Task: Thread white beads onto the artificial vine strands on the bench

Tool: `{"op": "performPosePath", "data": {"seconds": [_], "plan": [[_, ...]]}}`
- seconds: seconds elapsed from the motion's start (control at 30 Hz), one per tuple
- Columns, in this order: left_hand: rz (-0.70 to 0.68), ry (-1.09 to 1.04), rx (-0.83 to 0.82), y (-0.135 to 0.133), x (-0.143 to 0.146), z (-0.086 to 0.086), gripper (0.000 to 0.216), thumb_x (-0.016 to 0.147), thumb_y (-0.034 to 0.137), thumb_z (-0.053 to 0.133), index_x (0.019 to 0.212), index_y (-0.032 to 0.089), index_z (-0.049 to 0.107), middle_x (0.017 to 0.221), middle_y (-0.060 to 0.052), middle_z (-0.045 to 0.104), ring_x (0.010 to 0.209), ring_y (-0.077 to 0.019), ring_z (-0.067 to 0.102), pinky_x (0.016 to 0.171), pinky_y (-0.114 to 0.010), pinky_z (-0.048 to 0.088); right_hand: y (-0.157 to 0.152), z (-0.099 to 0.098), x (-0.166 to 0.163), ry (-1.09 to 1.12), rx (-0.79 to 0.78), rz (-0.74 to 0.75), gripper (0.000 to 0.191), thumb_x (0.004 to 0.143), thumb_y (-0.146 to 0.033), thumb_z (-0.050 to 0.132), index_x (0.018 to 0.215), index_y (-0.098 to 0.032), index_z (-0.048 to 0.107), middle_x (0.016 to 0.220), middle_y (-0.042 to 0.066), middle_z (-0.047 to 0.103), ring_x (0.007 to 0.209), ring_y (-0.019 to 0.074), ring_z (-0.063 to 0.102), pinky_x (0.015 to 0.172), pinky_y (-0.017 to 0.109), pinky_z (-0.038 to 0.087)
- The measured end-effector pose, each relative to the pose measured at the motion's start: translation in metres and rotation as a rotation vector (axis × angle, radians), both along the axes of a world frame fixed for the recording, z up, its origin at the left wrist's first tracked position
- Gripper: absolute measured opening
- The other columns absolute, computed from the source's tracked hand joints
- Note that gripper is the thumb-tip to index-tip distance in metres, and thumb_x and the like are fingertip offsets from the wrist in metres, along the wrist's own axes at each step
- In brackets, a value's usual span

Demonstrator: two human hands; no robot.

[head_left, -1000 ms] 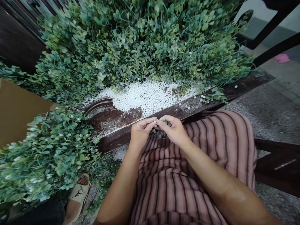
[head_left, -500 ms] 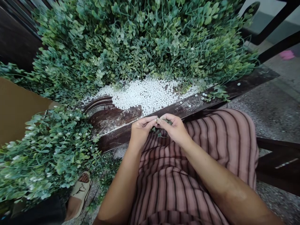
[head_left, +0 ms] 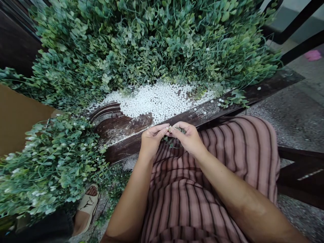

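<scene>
My left hand (head_left: 152,137) is closed in a pinch, its fingertips meeting those of my right hand (head_left: 186,137) just above my lap. A small artificial leafy sprig (head_left: 172,143) hangs below the fingers, and my right hand is closed on it. What my left fingertips pinch is too small and too covered to make out. Just beyond both hands, a heap of small white beads (head_left: 157,101) lies on the dark wooden bench (head_left: 124,128). A few loose beads and a leafy piece (head_left: 235,99) lie farther right along the bench edge.
A large mass of artificial greenery (head_left: 152,40) fills the back of the bench. White-beaded foliage (head_left: 50,165) is piled at the left, beside a brown cardboard piece (head_left: 22,118). Another person's sandalled foot (head_left: 87,206) is at the lower left. Pink striped cloth (head_left: 192,195) covers my lap.
The hands stay pinched together at the same spot, with only a very slight shift of the fingers. The camera view has moved a little.
</scene>
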State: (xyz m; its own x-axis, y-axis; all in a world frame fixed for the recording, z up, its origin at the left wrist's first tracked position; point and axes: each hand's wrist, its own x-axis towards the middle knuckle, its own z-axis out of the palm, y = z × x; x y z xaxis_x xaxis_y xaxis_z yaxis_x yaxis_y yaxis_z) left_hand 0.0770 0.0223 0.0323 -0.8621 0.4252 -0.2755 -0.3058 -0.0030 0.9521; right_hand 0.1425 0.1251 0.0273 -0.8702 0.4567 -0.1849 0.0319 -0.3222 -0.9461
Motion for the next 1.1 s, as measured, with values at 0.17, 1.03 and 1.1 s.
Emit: {"op": "performPosePath", "data": {"seconds": [0.17, 1.03, 1.1], "plan": [[-0.015, 0.009, -0.016, -0.0003, 0.0003, 0.0007, 0.020, 0.056, 0.028, 0.075, 0.074, 0.019, 0.072, 0.072, -0.003, 0.071, 0.072, -0.0155, 0.064, 0.080, -0.033, 0.050, 0.0005, -0.0037, -0.0002, 0.008, 0.014, -0.001, 0.043, 0.057, -0.058, 0.071, 0.061, -0.017, 0.060, 0.061, 0.000, 0.058, 0.064, 0.0137, 0.056, 0.070, 0.031, 0.050], [-0.038, 0.012, 0.007, 0.0020, 0.0003, -0.0017, 0.020, 0.056, 0.028, 0.075, 0.073, 0.017, 0.072, 0.063, -0.001, 0.068, 0.061, -0.0119, 0.060, 0.070, -0.029, 0.050, 0.0037, -0.0082, 0.0019, 0.007, 0.175, 0.015, 0.033, 0.070, -0.046, 0.066, 0.062, -0.015, 0.058, 0.064, 0.002, 0.061, 0.066, 0.0143, 0.055, 0.070, 0.029, 0.047], [-0.045, 0.013, 0.004, 0.0019, -0.0004, -0.0023, 0.018, 0.057, 0.026, 0.075, 0.072, 0.017, 0.072, 0.063, -0.001, 0.068, 0.062, -0.0118, 0.060, 0.070, -0.028, 0.050, 0.0046, -0.0085, 0.0019, 0.009, 0.196, 0.022, 0.030, 0.071, -0.043, 0.065, 0.062, -0.015, 0.059, 0.064, 0.002, 0.061, 0.066, 0.0141, 0.055, 0.068, 0.028, 0.046]]}}
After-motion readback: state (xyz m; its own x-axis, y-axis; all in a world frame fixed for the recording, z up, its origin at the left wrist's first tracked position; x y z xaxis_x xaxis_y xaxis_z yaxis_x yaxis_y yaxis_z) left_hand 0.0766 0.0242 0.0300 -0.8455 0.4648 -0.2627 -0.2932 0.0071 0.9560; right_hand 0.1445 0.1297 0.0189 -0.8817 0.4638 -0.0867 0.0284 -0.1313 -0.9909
